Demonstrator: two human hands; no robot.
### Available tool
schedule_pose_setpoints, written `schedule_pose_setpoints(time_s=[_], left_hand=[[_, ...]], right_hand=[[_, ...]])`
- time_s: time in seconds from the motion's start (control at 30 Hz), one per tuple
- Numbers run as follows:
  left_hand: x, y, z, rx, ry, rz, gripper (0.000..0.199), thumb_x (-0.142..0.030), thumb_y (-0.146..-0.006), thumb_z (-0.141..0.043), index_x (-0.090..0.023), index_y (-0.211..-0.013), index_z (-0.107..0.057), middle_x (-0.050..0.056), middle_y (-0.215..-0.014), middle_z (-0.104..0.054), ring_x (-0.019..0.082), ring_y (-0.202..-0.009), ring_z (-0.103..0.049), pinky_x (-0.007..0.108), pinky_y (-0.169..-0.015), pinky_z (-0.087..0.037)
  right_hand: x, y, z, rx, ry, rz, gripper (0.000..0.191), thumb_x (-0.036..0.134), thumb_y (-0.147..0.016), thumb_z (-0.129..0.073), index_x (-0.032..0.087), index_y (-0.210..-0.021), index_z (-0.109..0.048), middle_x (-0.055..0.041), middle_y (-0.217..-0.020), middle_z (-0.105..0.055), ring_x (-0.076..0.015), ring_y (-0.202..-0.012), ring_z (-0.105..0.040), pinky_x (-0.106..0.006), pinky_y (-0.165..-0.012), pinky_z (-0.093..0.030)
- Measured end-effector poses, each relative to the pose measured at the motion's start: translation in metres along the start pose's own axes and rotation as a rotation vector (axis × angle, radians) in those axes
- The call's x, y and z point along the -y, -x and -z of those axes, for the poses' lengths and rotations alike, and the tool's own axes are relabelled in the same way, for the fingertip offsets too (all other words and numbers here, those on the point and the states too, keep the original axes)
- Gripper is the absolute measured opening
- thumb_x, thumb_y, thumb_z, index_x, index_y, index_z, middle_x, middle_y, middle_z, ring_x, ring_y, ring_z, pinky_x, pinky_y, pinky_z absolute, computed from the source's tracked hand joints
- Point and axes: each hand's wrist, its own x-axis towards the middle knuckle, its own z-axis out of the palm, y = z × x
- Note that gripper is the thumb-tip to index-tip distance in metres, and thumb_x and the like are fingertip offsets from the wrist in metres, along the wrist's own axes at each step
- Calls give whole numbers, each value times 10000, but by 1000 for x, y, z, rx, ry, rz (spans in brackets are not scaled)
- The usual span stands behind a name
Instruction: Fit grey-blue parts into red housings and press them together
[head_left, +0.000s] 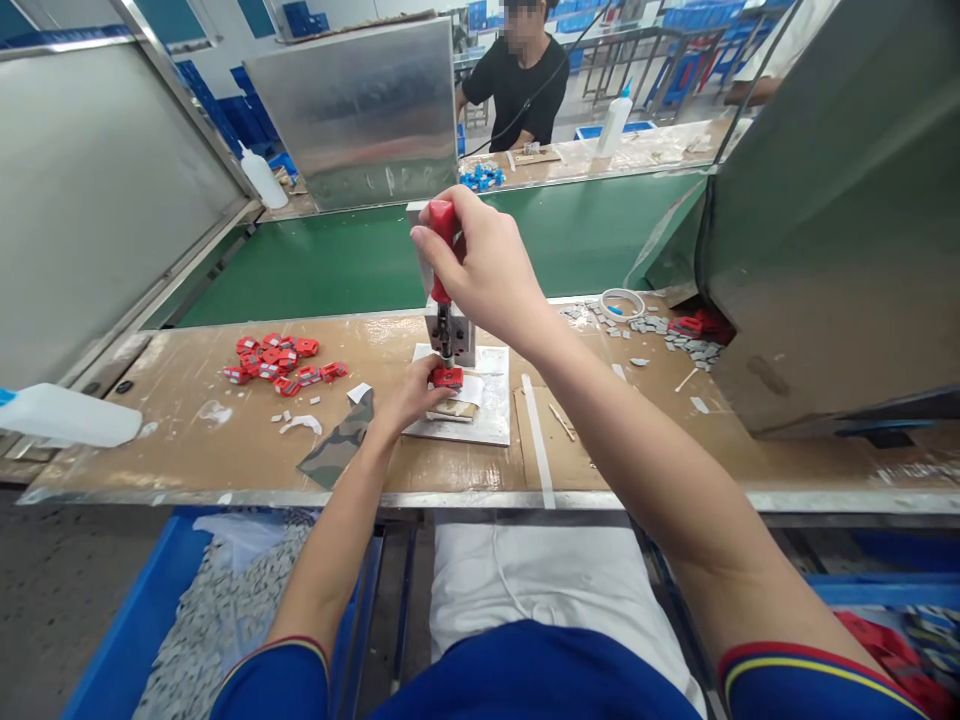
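So on our shiny brown surface [247,470], our left hand [405,400] has its fingers closed on a small red plastic piece [450,378] over the flat white board [496,400], right under the grey metal press [444,328], seemingly to keep it lined up. Just past that, our right hand [491,255] is wrapped around the upright red handle [441,222], probably for leverage, with the loose red-and-grey plastic pieces [274,360] off left, likely for easy reach, and the wide green belt [600,230] beyond.

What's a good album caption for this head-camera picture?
Right hand gripping a red handle, left hand holding a small red piece below it, more red-and-grey pieces heaped to the left.
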Motion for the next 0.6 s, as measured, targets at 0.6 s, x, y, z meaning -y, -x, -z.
schedule_pose_setpoints(time_s=[0.6], left_hand=[[-12,11,-4,-91,198,-61,363,-283,-846,-711,-114,-1165,-675,119,-1128,-716,293,-1113,-652,386,-978,-526]], right_hand=[[34,70,27,186,7,369,118,176,-995,-475,207,-1017,-587,-60,-978,-680,-196,-905,-633,-339,-809,-509]])
